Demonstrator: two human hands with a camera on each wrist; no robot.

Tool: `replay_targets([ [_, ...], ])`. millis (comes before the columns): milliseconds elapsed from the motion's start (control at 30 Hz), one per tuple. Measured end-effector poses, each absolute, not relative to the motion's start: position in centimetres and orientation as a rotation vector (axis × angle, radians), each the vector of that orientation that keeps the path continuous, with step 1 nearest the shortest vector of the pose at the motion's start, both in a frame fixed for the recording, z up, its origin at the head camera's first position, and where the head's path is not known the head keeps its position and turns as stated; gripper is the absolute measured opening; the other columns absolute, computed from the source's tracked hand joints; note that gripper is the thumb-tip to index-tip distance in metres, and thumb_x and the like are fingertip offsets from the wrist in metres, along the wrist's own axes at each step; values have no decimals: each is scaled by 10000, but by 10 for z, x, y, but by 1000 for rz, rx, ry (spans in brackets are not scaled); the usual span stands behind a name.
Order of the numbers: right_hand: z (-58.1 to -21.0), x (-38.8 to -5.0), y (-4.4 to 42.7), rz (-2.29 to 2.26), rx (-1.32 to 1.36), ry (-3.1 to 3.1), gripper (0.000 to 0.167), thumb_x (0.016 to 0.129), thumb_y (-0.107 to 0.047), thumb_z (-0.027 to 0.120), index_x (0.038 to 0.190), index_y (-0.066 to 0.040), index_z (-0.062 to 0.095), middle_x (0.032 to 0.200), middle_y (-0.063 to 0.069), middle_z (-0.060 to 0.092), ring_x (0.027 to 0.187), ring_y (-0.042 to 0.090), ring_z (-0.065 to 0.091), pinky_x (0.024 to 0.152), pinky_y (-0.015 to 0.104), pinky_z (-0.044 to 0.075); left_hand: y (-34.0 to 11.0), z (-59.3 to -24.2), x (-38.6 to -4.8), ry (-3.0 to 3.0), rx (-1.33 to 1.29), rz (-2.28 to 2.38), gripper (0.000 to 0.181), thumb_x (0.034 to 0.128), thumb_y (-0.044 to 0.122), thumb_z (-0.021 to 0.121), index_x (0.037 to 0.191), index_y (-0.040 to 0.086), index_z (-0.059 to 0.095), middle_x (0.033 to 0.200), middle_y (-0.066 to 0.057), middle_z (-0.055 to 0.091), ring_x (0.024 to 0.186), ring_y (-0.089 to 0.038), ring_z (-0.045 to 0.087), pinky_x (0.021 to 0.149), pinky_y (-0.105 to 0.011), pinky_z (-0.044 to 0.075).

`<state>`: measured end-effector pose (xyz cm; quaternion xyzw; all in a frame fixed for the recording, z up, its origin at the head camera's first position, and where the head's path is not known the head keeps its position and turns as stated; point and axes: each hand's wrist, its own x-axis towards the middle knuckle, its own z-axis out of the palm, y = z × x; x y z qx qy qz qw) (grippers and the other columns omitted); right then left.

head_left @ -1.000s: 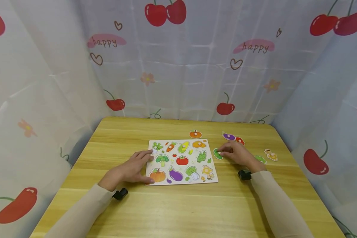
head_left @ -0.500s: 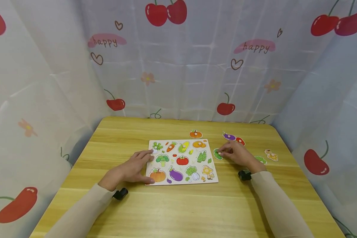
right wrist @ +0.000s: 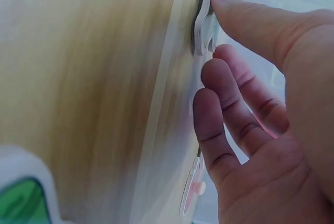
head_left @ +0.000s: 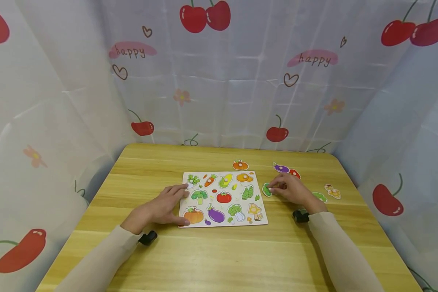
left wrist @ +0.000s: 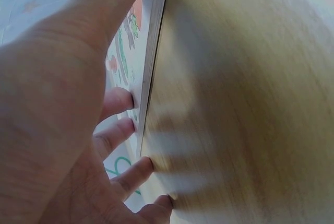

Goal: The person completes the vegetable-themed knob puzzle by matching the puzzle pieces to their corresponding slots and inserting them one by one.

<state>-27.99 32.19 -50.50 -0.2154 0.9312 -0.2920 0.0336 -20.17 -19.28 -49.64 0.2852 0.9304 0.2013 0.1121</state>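
A puzzle board (head_left: 261, 220) with vegetable pictures lies flat on the table. Over its left edge, my left hand (head_left: 164, 207) rests with fingers spread, the thumb on the lower left corner. The left wrist view has those fingertips of my hand (left wrist: 68, 109) along the board's edge (left wrist: 152, 51). Just right of the board, my right hand (head_left: 292, 188) pinches a green piece (head_left: 265, 190) by its knob. In the right wrist view, the thumb of that hand (right wrist: 271, 104) is against the piece (right wrist: 200, 31), while other fingers bend loosely beside it.
A pumpkin piece (head_left: 237, 167) lies behind the board. Beyond my right hand are an eggplant piece (head_left: 280, 169) and a red piece (head_left: 295, 174), touching or overlapping. Farther right lie another green piece (head_left: 319, 196) and a mushroom piece (head_left: 334, 193). Printed curtains (head_left: 219, 101) surround the table (head_left: 219, 259).
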Motion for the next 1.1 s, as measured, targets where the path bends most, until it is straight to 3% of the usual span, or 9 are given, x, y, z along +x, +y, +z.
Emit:
replay_targets([
  [167,-505,-279,320,-913,-585,2865,88,1081,-181,863,1159,-143,875,1193,82,812,974,172,696,867,283,595,-193,-496,-201,2726,836,594,994,966,571,945,1663,8,515,1890,-254,319,1712,-566,339,1380,-749,376],
  [467,-503,-274,312,-989,-615,2913,105,1056,-208,898,1142,-154,873,1274,102,781,1123,260,734,1009,477,686,-194,-496,-200,2726,841,592,990,968,576,940,1654,1,517,1887,-260,322,1710,-568,344,1381,-746,377],
  [667,-499,-273,299,-994,-712,2960,74,1040,-160,910,1100,-141,872,1233,99,811,1070,241,733,924,418,680,-193,-497,-201,2729,845,598,986,971,573,940,1653,0,517,1887,-255,324,1703,-573,352,1374,-744,389],
  [1100,-490,-268,254,-948,-797,2994,88,1024,-205,930,1071,-171,864,1243,90,819,1065,263,741,873,434,666,-193,-496,-201,2718,826,602,1004,971,564,941,1673,-2,500,1892,-249,314,1713,-563,335,1383,-748,374],
])
